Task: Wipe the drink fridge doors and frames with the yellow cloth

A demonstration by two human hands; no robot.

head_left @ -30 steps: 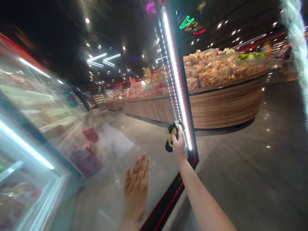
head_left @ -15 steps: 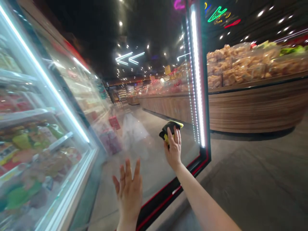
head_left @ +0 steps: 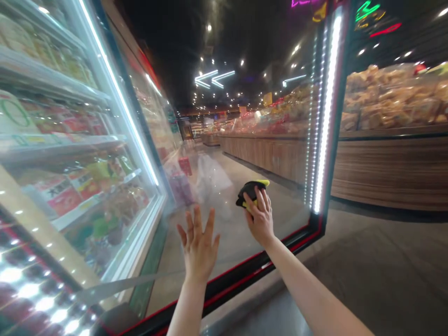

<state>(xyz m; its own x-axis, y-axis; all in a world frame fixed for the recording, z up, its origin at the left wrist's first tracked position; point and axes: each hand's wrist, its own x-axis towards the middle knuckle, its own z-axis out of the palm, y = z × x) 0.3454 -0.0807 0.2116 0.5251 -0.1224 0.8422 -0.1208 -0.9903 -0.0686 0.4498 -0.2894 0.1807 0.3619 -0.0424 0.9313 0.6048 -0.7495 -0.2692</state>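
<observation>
A folded black and yellow cloth (head_left: 250, 190) lies under the fingers of my right hand (head_left: 261, 214), pressed against the glass door (head_left: 231, 233). My right hand is closed over the cloth's lower edge. To its left, my left hand (head_left: 199, 247) is held up with fingers spread and nothing in it; whether its palm touches the glass I cannot tell. The door has a black frame with red lines (head_left: 245, 275) along its bottom and a bright light strip (head_left: 327, 112) up its far side.
On the left stands a lit refrigerated cabinet with shelves (head_left: 63, 144) of packaged goods. Beyond the door, at right, is a wood-panelled display counter (head_left: 388, 168) piled with bagged food (head_left: 395, 100). A glittering light strip (head_left: 42, 298) fills the lower left corner.
The view has swung left, so the door and counter sit further right. My right hand stays on the cloth against the glass. My left hand appears higher, its fingers still spread.
</observation>
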